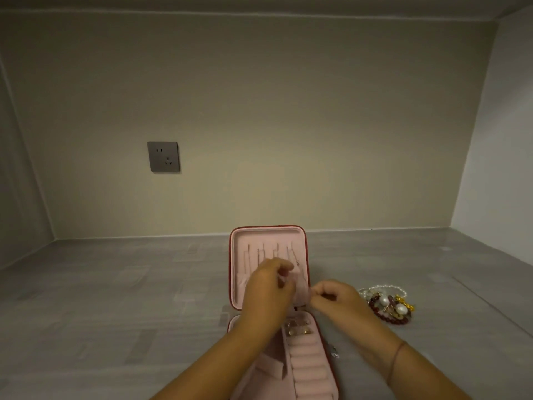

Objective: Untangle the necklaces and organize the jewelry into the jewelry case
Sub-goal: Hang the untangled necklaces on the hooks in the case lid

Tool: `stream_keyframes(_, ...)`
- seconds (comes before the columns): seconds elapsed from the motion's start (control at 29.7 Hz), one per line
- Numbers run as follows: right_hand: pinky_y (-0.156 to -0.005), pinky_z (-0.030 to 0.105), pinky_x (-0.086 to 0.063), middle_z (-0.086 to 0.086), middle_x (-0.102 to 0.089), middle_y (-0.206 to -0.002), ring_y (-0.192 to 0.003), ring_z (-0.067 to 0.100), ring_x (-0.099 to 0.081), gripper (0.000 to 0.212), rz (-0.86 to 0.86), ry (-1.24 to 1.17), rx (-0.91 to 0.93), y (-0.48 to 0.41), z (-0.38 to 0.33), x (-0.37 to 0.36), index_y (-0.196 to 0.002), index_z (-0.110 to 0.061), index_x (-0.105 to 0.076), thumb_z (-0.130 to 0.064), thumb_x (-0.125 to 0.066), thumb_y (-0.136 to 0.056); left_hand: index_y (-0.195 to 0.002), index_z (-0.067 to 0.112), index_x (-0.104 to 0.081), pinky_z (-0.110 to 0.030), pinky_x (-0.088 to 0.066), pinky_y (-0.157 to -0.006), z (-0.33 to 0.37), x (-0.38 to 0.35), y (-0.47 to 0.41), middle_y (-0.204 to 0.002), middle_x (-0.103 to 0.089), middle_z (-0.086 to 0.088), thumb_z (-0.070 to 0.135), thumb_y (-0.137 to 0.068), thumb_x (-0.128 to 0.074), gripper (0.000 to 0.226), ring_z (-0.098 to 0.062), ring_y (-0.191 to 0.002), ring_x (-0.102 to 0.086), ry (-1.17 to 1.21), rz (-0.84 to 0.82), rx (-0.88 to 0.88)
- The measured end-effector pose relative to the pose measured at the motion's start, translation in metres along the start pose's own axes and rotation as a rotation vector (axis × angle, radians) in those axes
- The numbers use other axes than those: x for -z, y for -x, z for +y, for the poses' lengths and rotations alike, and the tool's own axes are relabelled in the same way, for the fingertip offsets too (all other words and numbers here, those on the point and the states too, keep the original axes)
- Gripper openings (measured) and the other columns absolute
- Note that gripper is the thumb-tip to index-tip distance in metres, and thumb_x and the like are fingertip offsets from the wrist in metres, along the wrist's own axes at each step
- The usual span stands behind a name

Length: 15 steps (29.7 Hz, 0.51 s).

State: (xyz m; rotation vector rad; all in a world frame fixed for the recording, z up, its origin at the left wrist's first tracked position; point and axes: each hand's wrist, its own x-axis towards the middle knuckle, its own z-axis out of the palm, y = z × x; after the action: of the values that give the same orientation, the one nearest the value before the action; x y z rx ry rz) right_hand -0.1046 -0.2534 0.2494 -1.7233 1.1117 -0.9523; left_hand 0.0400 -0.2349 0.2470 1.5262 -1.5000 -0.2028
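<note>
A pink-lined jewelry case with a dark red shell lies open on the grey floor, its lid standing up. Thin necklaces hang from hooks inside the lid. My left hand is in front of the lid's lower pocket, fingers curled; whether it holds a fine chain I cannot tell. My right hand pinches something small at the lid's lower right corner. A ring sits in the base among padded ring rolls. To the right lies a tangled pile of jewelry: pearls, dark red beads, gold pieces.
A small silver piece lies on the floor just right of the case base. A grey wall socket is on the beige back wall. Walls close the space on the left and right.
</note>
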Motion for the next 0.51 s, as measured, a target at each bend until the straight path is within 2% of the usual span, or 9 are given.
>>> stream_keyframes(0.03,-0.069,0.019,-0.045,0.009,-0.067,-0.076,-0.073,0.009,-0.059,0.01,-0.034,-0.034,-0.011,0.006,0.002,0.005,-0.075,-0.007,-0.069,-0.011,-0.064,-0.082,-0.108,0.019,-0.063,-0.016,-0.051,-0.077,0.0,-0.003,0.006,-0.102,-0.062,0.005,0.011,-0.09,-0.06,0.02,-0.005,-0.087,-0.058,0.113,-0.092,0.143)
stream_keyframes(0.07,-0.07,0.018,-0.045,0.007,-0.068,-0.077,-0.074,0.008,-0.059,0.01,-0.067,-0.067,-0.016,0.01,0.003,0.009,-0.076,-0.009,-0.07,-0.013,-0.065,-0.083,-0.106,0.018,-0.063,-0.021,-0.055,-0.078,-0.002,-0.007,0.007,-0.1,-0.064,0.003,0.013,-0.091,-0.059,0.017,-0.008,-0.086,-0.061,0.18,-0.136,0.234)
stream_keyframes(0.13,-0.069,0.014,-0.045,0.005,-0.069,-0.077,-0.075,0.008,-0.061,0.01,-0.11,-0.138,-0.024,0.019,0.005,0.015,-0.076,-0.01,-0.07,-0.013,-0.066,-0.084,-0.104,0.016,-0.064,-0.034,-0.058,-0.079,-0.005,-0.013,0.01,-0.097,-0.067,-0.002,0.013,-0.091,-0.058,0.014,-0.017,-0.084,-0.067,0.223,-0.164,0.318)
stream_keyframes(0.17,-0.069,0.012,-0.046,0.006,-0.07,-0.078,-0.076,0.009,-0.063,0.01,-0.116,-0.173,-0.028,0.023,0.005,0.018,-0.077,-0.008,-0.069,-0.011,-0.065,-0.085,-0.104,0.015,-0.063,-0.035,-0.059,-0.077,-0.006,-0.014,0.01,-0.096,-0.067,-0.004,0.013,-0.091,-0.058,0.013,-0.019,-0.081,-0.068,0.227,-0.173,0.341)
stream_keyframes(0.24,-0.07,0.011,-0.046,0.007,-0.072,-0.08,-0.077,0.008,-0.065,0.011,-0.12,-0.216,-0.03,0.031,0.003,0.024,-0.078,-0.006,-0.068,-0.008,-0.061,-0.086,-0.1,0.011,-0.063,-0.033,-0.06,-0.068,-0.003,-0.016,0.011,-0.091,-0.069,-0.009,0.011,-0.091,-0.058,0.01,-0.02,-0.07,-0.069,0.248,-0.188,0.397)
stream_keyframes(0.3,-0.072,0.016,-0.046,0.009,-0.072,-0.076,-0.073,0.01,-0.064,0.013,-0.135,-0.25,-0.043,0.036,0.003,0.027,-0.077,-0.005,-0.066,-0.007,-0.058,-0.088,-0.091,0.004,-0.065,-0.033,-0.058,-0.062,-0.003,-0.015,0.008,-0.079,-0.07,-0.013,0.008,-0.09,-0.058,0.009,-0.022,-0.059,-0.066,0.261,-0.166,0.445)
stream_keyframes(0.4,-0.067,0.024,-0.05,0.011,-0.067,-0.067,-0.065,0.016,-0.061,0.014,-0.147,-0.38,-0.135,0.046,0.005,0.032,-0.077,-0.004,-0.063,-0.006,-0.056,-0.09,-0.074,-0.003,-0.067,-0.035,-0.056,-0.055,-0.001,-0.017,0.004,-0.063,-0.064,-0.015,0.008,-0.088,-0.058,0.02,-0.023,-0.048,-0.062,0.252,-0.155,0.481)
stream_keyframes(0.51,-0.061,0.026,-0.052,0.01,-0.062,-0.064,-0.059,0.018,-0.062,0.009,-0.166,-0.468,-0.224,0.062,0.007,0.034,-0.085,-0.002,-0.062,-0.006,-0.056,-0.09,-0.064,0.0,-0.066,-0.023,-0.048,-0.047,0.007,-0.018,0.004,-0.056,-0.062,-0.013,0.013,-0.087,-0.064,0.026,-0.015,-0.037,-0.054,0.195,-0.159,0.515)
